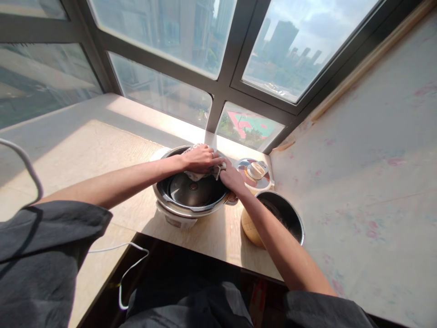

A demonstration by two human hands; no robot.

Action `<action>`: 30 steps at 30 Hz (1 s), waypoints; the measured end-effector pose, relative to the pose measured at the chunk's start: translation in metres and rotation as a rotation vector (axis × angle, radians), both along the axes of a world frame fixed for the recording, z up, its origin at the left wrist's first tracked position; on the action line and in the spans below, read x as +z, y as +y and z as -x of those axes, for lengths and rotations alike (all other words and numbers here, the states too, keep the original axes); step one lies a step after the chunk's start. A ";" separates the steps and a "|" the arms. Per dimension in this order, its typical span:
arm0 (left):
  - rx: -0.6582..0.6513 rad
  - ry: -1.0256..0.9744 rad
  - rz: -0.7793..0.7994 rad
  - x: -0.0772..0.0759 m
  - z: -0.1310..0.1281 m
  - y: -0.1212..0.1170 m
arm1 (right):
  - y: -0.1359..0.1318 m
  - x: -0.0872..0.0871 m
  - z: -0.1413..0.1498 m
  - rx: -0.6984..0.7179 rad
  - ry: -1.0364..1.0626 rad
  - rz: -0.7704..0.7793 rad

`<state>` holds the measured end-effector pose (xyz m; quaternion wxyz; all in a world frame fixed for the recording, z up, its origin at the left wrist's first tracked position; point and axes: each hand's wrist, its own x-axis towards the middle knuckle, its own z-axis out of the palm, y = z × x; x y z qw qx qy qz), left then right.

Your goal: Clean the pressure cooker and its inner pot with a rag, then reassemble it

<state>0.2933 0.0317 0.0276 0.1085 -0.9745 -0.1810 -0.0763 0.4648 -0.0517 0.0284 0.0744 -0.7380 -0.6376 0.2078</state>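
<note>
An electric cooker (191, 214) stands on the ledge with its top uncovered, showing a dark inside and a small round disc (193, 186) at the bottom. My left hand (202, 158) reaches over its far side, fingers closed on a pale patterned cloth (196, 175). Close beside it, my right hand (232, 176) is at the cooker's right rim, its fingers bent round a bunched end of the same cloth. Parts of the fingers are hidden by the cloth and by each other.
Right of the cooker lie a round lid (254, 172) with a cream knob and a golden inner pot (251, 228), dark inside. Large windows (218, 98) rise behind the wooden ledge (211, 237). A papered wall (358, 182) borders the right. A white cable (136, 262) hangs over the front edge.
</note>
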 end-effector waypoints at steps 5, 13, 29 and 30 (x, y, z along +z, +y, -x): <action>0.073 -0.085 0.010 -0.010 0.006 -0.002 | 0.001 0.000 -0.001 -0.017 0.019 -0.026; -0.143 0.118 0.078 0.004 0.042 -0.001 | -0.003 0.003 0.006 -0.046 -0.018 -0.024; 0.495 0.214 0.832 0.025 0.013 -0.073 | -0.005 0.003 0.008 -0.042 0.058 -0.103; 0.508 0.157 0.839 0.022 0.006 -0.079 | -0.005 0.003 0.008 -0.045 0.060 -0.101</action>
